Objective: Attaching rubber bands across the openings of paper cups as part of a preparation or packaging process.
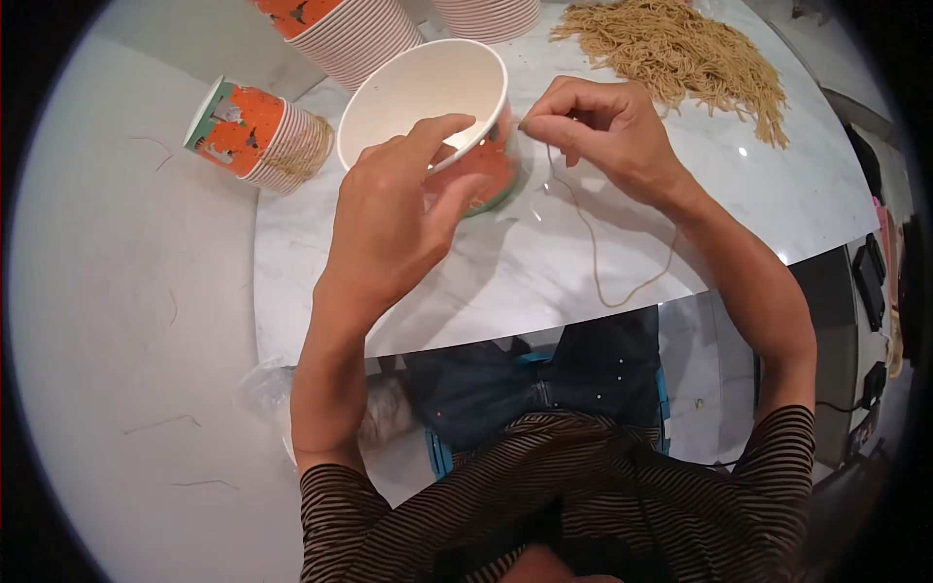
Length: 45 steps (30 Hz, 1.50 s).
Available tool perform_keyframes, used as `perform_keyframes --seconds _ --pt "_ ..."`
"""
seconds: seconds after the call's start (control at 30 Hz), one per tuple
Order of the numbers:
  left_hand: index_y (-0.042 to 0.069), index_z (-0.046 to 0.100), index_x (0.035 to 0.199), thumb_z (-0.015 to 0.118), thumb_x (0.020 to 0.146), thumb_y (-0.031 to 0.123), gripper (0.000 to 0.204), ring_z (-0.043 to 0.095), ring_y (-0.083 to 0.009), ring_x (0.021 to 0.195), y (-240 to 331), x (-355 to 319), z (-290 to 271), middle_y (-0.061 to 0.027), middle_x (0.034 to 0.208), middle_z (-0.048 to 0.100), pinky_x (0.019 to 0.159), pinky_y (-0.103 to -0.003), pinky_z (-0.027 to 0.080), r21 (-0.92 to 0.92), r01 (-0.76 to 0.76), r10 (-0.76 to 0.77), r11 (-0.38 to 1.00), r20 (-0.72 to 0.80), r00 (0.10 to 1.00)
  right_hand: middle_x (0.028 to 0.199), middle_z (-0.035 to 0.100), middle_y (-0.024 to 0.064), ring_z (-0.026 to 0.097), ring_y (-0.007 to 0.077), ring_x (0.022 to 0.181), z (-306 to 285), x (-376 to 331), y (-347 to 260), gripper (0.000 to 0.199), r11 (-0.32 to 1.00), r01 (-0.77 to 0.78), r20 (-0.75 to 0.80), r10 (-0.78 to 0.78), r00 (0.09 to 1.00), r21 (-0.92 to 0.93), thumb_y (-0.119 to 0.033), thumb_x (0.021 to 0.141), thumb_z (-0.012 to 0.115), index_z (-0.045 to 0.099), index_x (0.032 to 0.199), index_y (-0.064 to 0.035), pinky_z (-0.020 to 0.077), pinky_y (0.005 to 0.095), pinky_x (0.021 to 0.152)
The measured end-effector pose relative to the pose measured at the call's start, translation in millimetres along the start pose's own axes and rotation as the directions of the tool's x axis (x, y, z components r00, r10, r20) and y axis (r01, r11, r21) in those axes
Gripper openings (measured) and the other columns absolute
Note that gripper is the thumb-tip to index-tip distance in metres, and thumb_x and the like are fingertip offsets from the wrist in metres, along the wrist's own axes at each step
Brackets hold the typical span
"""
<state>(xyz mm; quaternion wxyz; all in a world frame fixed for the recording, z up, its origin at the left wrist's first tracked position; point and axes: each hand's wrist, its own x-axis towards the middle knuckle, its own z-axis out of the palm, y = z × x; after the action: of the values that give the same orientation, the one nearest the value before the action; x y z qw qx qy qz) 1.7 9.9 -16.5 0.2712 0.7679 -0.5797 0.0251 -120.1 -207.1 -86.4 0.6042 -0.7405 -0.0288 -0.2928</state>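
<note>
Head-worn fisheye, close above table (777, 185)

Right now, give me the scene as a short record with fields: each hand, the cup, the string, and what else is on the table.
left hand: grips the paper cup at its rim, thumb over the edge
paper cup: white inside, orange outside, tilted toward the person
right hand: pinches one end of a tan string beside the cup's rim
tan string: loops down over the table edge
table: white marble top
string pile: far right
cup stack: lying on its side, far left
upright cup stacks: far edge
</note>
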Motion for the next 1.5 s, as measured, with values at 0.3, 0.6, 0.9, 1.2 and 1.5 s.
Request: perform_keyframes --seconds 0.3,0.6,0.9,1.2,1.5 --pt "0.004 0.065 0.132 0.075 0.092 0.000 0.042 0.073 -0.0142 0.083 16.1 13.3 22.1 -0.0109 0.089 0.077 0.082 -0.031 0.059 -0.113 0.091 -0.099 0.989 -0.069 0.993 0.078 0.065 0.0015 0.057 0.0055 0.064 6.0 -16.6 2.3 0.009 0.943 0.199 -0.158 -0.247 0.956 -0.267 -0.006 0.090 0.077 0.071 0.085 -0.0001 0.0446 0.0242 0.056" --pt "0.003 0.064 0.132 0.075 0.093 0.001 0.041 0.074 -0.0120 0.085 22.4 13.9 24.4 -0.0124 0.088 0.078 0.082 -0.029 0.060 -0.070 0.135 -0.141 0.988 -0.079 0.987 0.071 0.062 0.0023 0.055 0.0123 0.056 11.9 -18.2 -2.3 0.007 0.866 0.316 -0.135 -0.392 0.910 -0.388 -0.002 0.082 0.075 0.069 0.079 -0.0051 0.0425 0.0282 0.051" --pt "0.007 0.065 0.123 0.077 0.088 0.008 0.037 0.077 -0.0306 0.075 13.2 13.5 29.6 -0.0124 0.083 0.078 0.066 -0.037 0.057 -0.075 0.014 -0.025 0.997 -0.150 0.988 0.070 0.063 0.0030 0.056 0.0130 0.056 14.2 -18.3 -2.9 0.007 0.832 0.332 -0.128 -0.426 0.896 -0.444 -0.002 0.081 0.075 0.070 0.079 -0.0048 0.0425 0.0290 0.050" --pt "0.006 0.065 0.122 0.077 0.088 0.009 0.036 0.076 -0.0300 0.073 17.6 14.2 29.0 -0.0115 0.081 0.077 0.065 -0.038 0.055 -0.060 0.003 -0.012 0.998 -0.146 0.989 0.072 0.065 0.0044 0.061 0.0150 0.059 15.0 -18.7 -3.8 0.006 0.840 0.308 -0.123 -0.398 0.909 -0.447 -0.003 0.082 0.075 0.069 0.080 -0.0041 0.0472 0.0294 0.053" --pt "0.006 0.065 0.122 0.078 0.088 0.009 0.037 0.075 -0.0311 0.073 20.3 15.3 29.5 -0.0121 0.081 0.077 0.065 -0.038 0.054 -0.028 0.005 -0.009 1.000 -0.140 0.990 0.072 0.065 0.0061 0.065 0.0167 0.062 16.1 -19.8 -5.8 0.007 0.855 0.273 -0.134 -0.364 0.922 -0.441 -0.004 0.082 0.075 0.068 0.080 -0.0030 0.0499 0.0303 0.054"
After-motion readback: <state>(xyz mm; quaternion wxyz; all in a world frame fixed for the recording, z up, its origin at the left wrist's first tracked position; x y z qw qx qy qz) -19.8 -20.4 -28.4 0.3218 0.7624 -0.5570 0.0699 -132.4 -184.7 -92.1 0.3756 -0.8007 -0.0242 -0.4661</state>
